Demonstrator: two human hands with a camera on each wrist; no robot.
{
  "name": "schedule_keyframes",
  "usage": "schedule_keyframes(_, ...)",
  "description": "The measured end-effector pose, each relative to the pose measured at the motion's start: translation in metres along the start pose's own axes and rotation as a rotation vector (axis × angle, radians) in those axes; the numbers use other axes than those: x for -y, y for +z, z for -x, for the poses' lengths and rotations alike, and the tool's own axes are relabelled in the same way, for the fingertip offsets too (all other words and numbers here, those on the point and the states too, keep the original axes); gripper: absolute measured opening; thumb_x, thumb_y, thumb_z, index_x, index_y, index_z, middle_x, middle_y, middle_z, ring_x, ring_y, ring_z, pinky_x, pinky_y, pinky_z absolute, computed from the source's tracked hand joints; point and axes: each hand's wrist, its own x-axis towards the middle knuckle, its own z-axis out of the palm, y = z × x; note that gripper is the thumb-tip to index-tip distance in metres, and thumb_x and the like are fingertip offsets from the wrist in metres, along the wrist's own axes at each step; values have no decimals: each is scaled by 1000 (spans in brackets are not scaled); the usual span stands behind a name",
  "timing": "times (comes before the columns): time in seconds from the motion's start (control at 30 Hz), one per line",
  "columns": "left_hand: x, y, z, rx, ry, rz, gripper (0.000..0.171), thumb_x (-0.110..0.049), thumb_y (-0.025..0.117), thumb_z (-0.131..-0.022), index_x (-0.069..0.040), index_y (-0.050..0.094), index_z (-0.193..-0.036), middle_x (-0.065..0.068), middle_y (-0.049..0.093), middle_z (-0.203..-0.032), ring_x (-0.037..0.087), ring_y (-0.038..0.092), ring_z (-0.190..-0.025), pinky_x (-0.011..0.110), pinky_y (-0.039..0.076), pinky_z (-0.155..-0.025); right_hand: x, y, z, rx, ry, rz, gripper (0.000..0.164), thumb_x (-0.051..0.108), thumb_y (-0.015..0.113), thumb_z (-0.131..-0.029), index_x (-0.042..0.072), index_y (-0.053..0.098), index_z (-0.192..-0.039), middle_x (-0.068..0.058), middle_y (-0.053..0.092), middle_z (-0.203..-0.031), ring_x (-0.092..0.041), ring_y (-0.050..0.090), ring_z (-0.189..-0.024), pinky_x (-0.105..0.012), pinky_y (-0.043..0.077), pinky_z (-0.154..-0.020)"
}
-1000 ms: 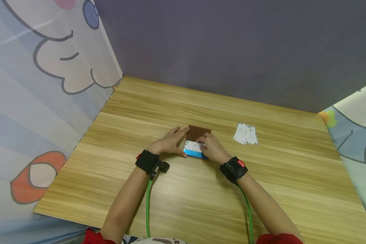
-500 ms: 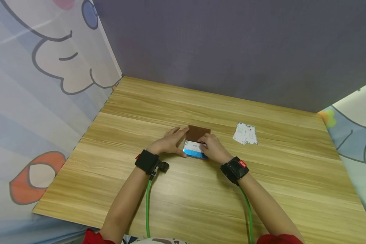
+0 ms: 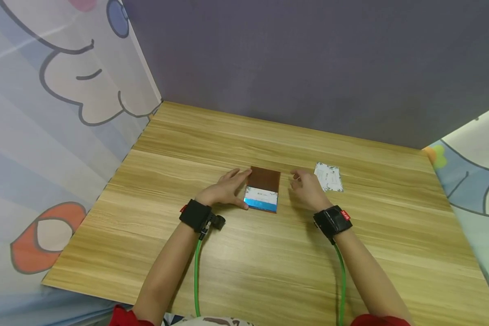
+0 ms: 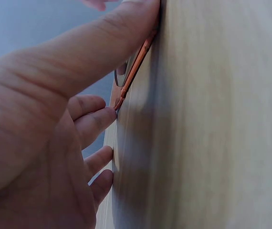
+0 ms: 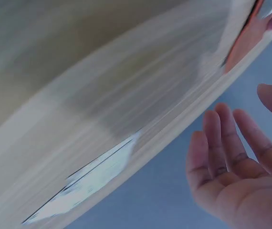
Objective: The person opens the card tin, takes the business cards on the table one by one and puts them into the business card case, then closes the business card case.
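Observation:
A flat, opened card holder (image 3: 265, 177) lies on the table, its far half plain brown. Its near half holds a white printed card (image 3: 261, 194) above a shiny blue strip. My left hand (image 3: 223, 192) rests at the holder's left side, thumb and index fingertip right at its edge; the left wrist view shows the holder's copper-coloured rim (image 4: 137, 67) beside the fingers. Between the holder and some loose white cards (image 3: 329, 176), my right hand (image 3: 309, 189) hovers with loosely bent fingers and nothing in them. It partly covers the cards in the head view.
A wood-grain table (image 3: 244, 253) runs back to a dark grey panel (image 3: 293, 68). Cartoon-printed curtains (image 3: 57, 158) hang on both sides. Each wrist wears a black camera band with a green cable (image 3: 196, 280) trailing towards the body.
My right hand has let go of the card in the holder and moved right, towards the loose cards. My left hand has stayed at the holder's left edge.

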Motion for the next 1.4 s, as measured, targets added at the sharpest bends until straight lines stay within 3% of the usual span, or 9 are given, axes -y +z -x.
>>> schedule_keyframes(0.33, 1, 0, 0, 4, -5, -5, 109, -44, 76, -70, -19, 6, -149, 1, 10, -155, 26, -5, -142, 53, 5, -113, -33, -24, 4, -76, 94, 87, 38, 5, 54, -86, -13, 49, -120, -31, 52, -107, -43, 52, -96, -49, 44, -81)
schedule_keyframes(0.7, 2, 1, -1, 8, -9, 35, 109, -43, 76, -69, -20, 5, -149, 0, 10, -155, 24, -6, -142, 53, 5, -113, -56, -34, 4, -85, 245, 147, 45, 13, 57, -86, -16, 47, -119, -37, 45, -115, -50, 45, -104, -55, 41, -86)
schedule_keyframes(1.03, 4, 2, -2, -1, 11, 27, 109, -41, 77, -70, -17, 6, -149, 2, 12, -155, 26, -5, -142, 53, 4, -112, -59, -34, 3, -78, 319, 160, 61, 23, 61, -86, -15, 38, -128, -40, 34, -125, -52, 39, -108, -59, 39, -88)
schedule_keyframes(1.4, 2, 0, -2, 7, 1, 31, 110, -43, 77, -69, -19, 5, -149, 1, 10, -155, 25, -6, -142, 54, 4, -112, -59, -31, 2, -105, 341, 221, 69, 28, 64, -84, -17, 36, -128, -43, 37, -119, -55, 39, -104, -59, 40, -83)
